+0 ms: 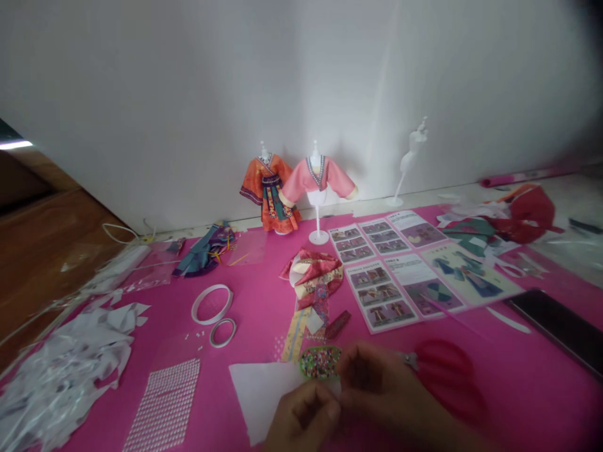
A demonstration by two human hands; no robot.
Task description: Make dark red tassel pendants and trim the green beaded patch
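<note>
My left hand [304,415] and my right hand [377,384] meet at the front of the pink table cover, fingertips pinched close together. What they hold, if anything, is too small or hidden to make out. Under my left hand lies a sheet of white paper [257,392]. Just beyond my fingers is a green-rimmed oval dish of multicoloured beads [320,362]. Red-handled scissors [445,364] lie beside my right hand, partly covered by the wrist. Behind the dish are a yellow fabric strip [296,333] and a bundle of red patterned cloth [318,276].
Doll dress forms stand by the wall: one in an orange robe [268,188], one in a pink jacket [318,179], one bare [412,154]. Instruction sheets [381,295] and a phone [560,326] lie right. Tape rolls [211,304], a gem sheet [164,405] and paper scraps [70,376] lie left.
</note>
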